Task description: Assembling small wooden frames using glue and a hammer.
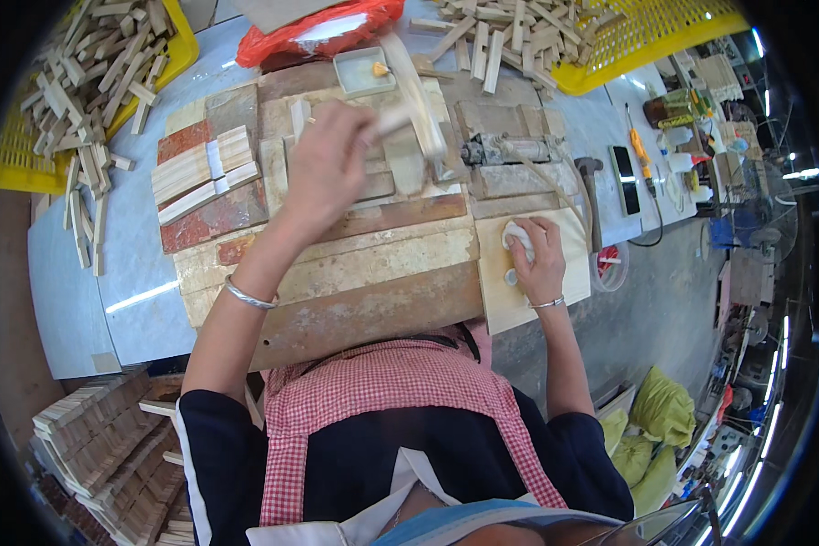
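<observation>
My left hand (pixel 332 159) is closed at the middle of the bench, its fingers round the short end of a pale wooden piece (pixel 417 102). That piece is smeared by motion; a longer bar seems to cross its far end. Flat wooden blocks lie under and around the hand on a worn work board (pixel 337 268). Farther right, my right hand (pixel 541 259) curls round a white wad (pixel 519 238), perhaps cloth, above a light plywood sheet (pixel 510 305). A small white round thing shows by its fingertips.
Light wooden strips (pixel 207 173) lie on the board's left. A shallow dish (pixel 364 75) and red plastic bag (pixel 314 32) stand behind. Yellow baskets (pixel 187 41) hold loose sticks. A metal clamp (pixel 510 148), hammer (pixel 589 182), phone (pixel 625 177) and orange-handled tool (pixel 640 150) lie right.
</observation>
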Available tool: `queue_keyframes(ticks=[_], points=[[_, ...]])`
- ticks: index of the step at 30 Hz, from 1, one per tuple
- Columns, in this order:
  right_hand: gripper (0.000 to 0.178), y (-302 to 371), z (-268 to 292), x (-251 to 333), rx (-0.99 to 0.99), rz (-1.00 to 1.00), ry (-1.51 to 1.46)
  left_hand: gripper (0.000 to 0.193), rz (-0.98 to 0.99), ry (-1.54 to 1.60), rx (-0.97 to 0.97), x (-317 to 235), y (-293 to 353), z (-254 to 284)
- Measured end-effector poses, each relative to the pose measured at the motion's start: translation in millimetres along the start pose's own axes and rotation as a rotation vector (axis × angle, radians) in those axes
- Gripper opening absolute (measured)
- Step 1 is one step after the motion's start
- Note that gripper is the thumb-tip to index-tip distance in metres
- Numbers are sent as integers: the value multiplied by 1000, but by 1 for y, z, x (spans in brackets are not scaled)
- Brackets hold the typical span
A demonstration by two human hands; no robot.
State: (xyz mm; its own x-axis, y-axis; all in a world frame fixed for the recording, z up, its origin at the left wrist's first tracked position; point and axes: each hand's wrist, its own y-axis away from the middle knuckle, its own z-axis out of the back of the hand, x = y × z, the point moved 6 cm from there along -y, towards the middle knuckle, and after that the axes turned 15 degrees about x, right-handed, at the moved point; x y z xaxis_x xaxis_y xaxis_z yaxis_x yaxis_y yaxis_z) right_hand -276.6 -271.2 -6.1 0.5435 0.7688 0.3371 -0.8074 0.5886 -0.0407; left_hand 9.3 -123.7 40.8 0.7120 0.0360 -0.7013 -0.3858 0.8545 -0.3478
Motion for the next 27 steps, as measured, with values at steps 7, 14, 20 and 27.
queue_keyframes(ticks=[7,14,20,27], points=[[30,0,-4,-4,-70,67,-62,15,115,609,-243,1,-2,6],[31,-1,-5,-4,-71,66,-92,24,460,1112,-300,32,22,-38],[33,3,-1,-5,-42,78,-85,26,759,1218,134,-8,60,-41],[38,4,4,1,55,112,-50,22,-114,-255,17,-35,21,-29]])
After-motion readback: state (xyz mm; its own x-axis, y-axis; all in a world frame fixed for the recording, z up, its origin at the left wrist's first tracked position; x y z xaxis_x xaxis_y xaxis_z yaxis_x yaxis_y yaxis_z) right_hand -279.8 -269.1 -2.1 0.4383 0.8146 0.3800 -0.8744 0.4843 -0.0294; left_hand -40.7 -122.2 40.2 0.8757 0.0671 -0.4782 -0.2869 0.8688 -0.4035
